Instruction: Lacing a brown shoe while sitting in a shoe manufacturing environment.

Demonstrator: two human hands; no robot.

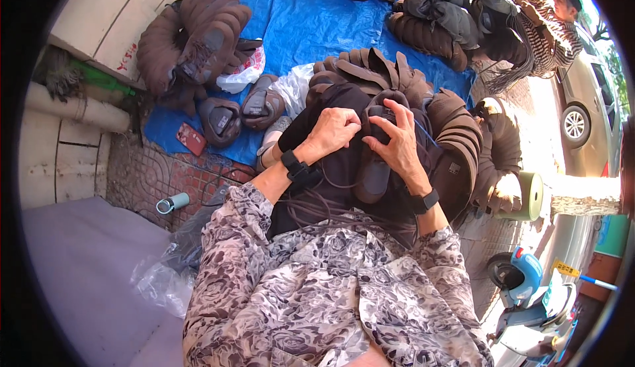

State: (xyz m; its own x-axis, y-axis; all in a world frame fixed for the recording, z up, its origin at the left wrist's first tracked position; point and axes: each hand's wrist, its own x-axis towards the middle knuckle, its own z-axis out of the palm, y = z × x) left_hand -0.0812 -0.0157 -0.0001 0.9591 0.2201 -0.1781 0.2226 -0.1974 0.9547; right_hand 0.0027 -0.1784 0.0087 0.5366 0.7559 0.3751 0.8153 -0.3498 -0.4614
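Watching remotely, I see a brown shoe upper (374, 183) on the person's dark-clothed lap. The left hand (330, 129) has a narrow, pinched grip beside it — whether on a lace, I cannot tell. The right hand (401, 143), at the upper, curves thumb and forefinger apart — brown laces (311, 212) lie nearer the person.

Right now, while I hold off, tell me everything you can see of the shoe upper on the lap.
The shoe upper is dark brown, with a smooth-looking, dark grey rounded toe pointing toward the person. It looks like soft fabric; no sole shows. It lies on the dark-clothed lap, opening end farther away. The right hand rests over its right side, thumb and index finger spread. The left hand is pinched at its left edge; contact is unclear.
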